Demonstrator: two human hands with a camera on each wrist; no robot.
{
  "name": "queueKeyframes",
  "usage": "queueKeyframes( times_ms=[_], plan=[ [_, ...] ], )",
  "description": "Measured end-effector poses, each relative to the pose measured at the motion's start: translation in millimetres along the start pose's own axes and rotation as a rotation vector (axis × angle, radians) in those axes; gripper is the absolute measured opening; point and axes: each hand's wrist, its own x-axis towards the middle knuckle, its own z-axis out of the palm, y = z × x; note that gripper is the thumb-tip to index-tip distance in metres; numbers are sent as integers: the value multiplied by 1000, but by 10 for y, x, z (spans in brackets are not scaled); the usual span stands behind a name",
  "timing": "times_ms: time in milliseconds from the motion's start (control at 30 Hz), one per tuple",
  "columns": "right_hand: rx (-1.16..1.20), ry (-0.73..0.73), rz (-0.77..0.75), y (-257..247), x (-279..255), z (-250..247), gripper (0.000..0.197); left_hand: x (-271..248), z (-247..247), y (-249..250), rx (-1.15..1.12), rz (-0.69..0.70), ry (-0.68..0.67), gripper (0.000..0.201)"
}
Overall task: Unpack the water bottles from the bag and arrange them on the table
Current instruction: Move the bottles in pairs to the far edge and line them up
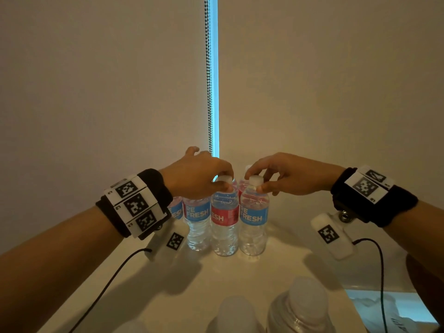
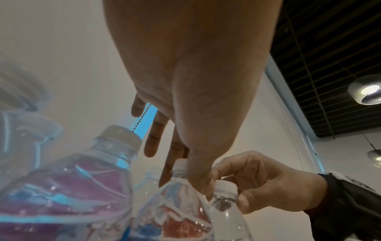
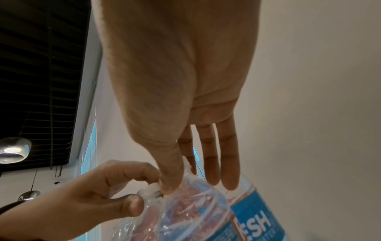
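Several clear water bottles stand upright in a tight group on the white table [image 1: 288,251] by the wall. My left hand [image 1: 227,183] pinches the white cap of the red-label bottle [image 1: 224,218] from above. My right hand [image 1: 254,183] pinches the cap of the blue-label bottle [image 1: 254,216] next to it. Both bottles rest on the table. In the left wrist view my thumb and forefinger sit on the red bottle's cap [image 2: 181,163], and the right hand [image 2: 233,187] holds the neighbouring cap. The right wrist view shows the left hand [image 3: 142,187] on a cap.
Another blue-label bottle [image 1: 197,212] stands left of the red one, with more bottles behind the row. Two blurred bottle tops [image 1: 307,299] rise close to the camera at the bottom. A bead chain [image 1: 209,92] hangs on the wall. Cables trail from both wrists.
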Motion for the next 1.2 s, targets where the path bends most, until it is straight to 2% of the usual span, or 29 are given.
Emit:
queueKeyframes(
  times_ms=[333, 567, 667, 867, 1033, 1200],
  plan=[
    [49, 66, 41, 30, -33, 67, 35, -17, 47, -7, -56, -7, 8, 35],
    [73, 115, 97, 0, -106, 95, 46, -78, 25, -19, -110, -23, -12, 48],
    [68, 173, 118, -60, -215, 43, 48, -188, -40, -73, -124, -28, 28, 51],
    [74, 342, 111, -293, -656, -131, 49, -714, -404, -42, -136, 10, 203, 35],
    [162, 468, 13, -611, -1155, -171, 51, -1361, -681, 83, -237, 17, 368, 25],
    [282, 451, -64, -988, -1628, 29, 53, -1990, -829, 474, -353, 39, 384, 24]
  ],
)
